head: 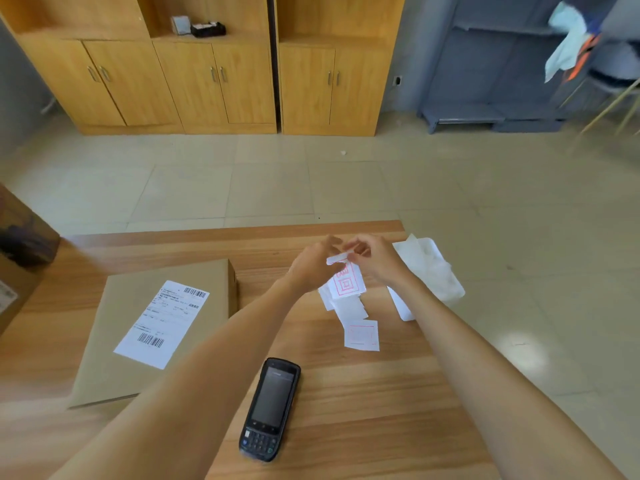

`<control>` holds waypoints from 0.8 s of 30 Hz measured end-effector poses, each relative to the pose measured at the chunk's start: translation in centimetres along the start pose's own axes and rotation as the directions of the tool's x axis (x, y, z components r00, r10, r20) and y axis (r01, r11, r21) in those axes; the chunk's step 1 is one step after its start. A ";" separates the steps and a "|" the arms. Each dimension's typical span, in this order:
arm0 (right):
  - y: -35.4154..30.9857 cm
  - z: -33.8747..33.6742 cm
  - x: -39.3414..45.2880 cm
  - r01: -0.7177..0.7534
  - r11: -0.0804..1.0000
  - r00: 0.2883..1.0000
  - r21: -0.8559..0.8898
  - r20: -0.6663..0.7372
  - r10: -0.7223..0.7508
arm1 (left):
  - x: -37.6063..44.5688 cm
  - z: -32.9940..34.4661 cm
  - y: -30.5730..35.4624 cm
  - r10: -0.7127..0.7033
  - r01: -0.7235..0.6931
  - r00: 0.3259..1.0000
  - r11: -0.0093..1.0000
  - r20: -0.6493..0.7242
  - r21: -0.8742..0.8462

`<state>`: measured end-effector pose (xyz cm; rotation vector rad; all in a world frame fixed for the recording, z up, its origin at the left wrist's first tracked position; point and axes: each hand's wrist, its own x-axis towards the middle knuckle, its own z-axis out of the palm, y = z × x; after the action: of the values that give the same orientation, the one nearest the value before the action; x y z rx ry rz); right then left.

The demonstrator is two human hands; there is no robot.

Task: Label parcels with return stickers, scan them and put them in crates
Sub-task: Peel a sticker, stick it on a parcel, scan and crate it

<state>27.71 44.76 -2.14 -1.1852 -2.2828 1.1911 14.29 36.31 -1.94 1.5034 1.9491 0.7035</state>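
Both hands are raised over the far right part of the wooden table (363, 393). My left hand (313, 265) and my right hand (375, 256) pinch the top edge of a white return sticker (346, 282) printed in red, which hangs between them. More stickers (362, 334) lie on the table just below. A flat brown cardboard parcel (121, 341) with a white shipping label (162, 322) lies to the left. A black handheld scanner (272, 407) lies screen up near the table's front.
Crumpled white backing sheets (429, 271) sit at the table's right edge. A brown box (20, 254) stands at the far left. Wooden cabinets (214, 74) line the back wall across a tiled floor, with a grey rack (495, 81) to their right.
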 end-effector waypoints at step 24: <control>-7.0 5.9 -3.8 -0.080 0.995 0.995 0.055 0.066 0.076 | -6.5 -5.3 -3.5 -0.049 0.032 0.994 0.986 -0.097 -0.163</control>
<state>22.88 36.49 0.14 -1.2428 -2.2496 1.3321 9.48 28.86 0.04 1.3506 1.9399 0.9126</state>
